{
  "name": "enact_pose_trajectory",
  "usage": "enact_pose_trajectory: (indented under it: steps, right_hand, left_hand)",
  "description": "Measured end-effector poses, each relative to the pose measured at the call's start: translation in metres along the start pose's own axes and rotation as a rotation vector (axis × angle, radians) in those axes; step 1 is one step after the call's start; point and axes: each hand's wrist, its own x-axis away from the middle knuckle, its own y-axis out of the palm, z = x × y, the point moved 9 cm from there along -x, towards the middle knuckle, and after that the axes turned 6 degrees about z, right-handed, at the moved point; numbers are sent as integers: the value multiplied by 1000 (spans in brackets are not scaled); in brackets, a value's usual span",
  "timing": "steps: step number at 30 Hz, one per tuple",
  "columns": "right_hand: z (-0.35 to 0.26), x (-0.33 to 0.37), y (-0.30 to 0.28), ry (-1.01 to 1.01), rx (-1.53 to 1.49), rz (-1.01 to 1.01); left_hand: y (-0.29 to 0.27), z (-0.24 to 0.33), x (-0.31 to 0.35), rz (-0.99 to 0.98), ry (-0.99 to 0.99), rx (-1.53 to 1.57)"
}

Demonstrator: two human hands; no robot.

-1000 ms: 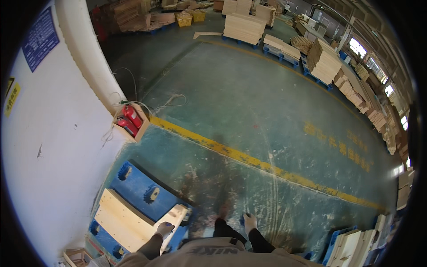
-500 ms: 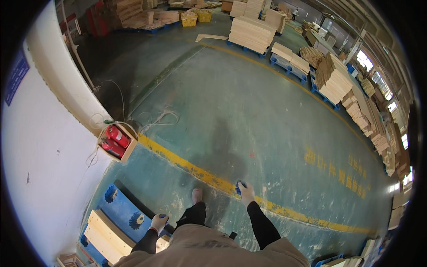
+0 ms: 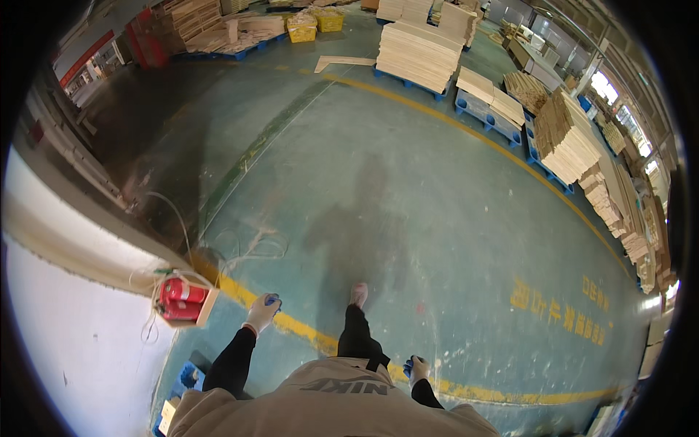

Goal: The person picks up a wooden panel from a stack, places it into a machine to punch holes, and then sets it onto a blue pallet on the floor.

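My left hand (image 3: 261, 313), in a white work glove with blue on the fingers, hangs in front of me on the left. Its fingers are curled in, and I see nothing held. Over to its left, two red fire extinguishers (image 3: 180, 300) stand in a small wooden box by the wall. My right hand (image 3: 416, 369), gloved the same way, is lower and closer to my body, also with curled fingers and no object visible. Both hands are over the green floor (image 3: 437, 218) beside a worn yellow line (image 3: 309, 331), touching nothing. One foot (image 3: 359, 293) is stepped forward.
A pale hose (image 3: 255, 246) lies loosely on the floor near the box. Blue pallets with stacked boards (image 3: 413, 57) line the far right. Two yellow bins (image 3: 301, 29) stand at the back. A blue pallet (image 3: 188, 376) with wood sits at lower left beside the white wall (image 3: 80, 328).
I have stepped forward, past much of the lower-left pallet. My left hand has swung forward and up, my right hand back toward my body. The extinguishers now appear lower.
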Motion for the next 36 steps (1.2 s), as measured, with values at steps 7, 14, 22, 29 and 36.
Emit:
enact_pose_trajectory:
  steps: [7, 14, 22, 29, 36]
  right_hand:
    - [-289, -93, 350, -265, 133, -298]
    - [-548, -70, 688, -671, 497, -566]
    - [-557, -190, 814, -415, 477, -409]
    - [-535, -220, 847, 37, 160, -111]
    - [-692, -327, 1067, -25, 135, -111]
  left_hand:
    - [18, -13, -115, -73, -226, -39]
    - [25, 14, -207, 136, -724, 639]
    - [-39, 77, -539, 101, -518, 564]
    - [-160, 269, -900, 146, -232, 161]
    - [-136, 335, -1099, 168, -220, 216]
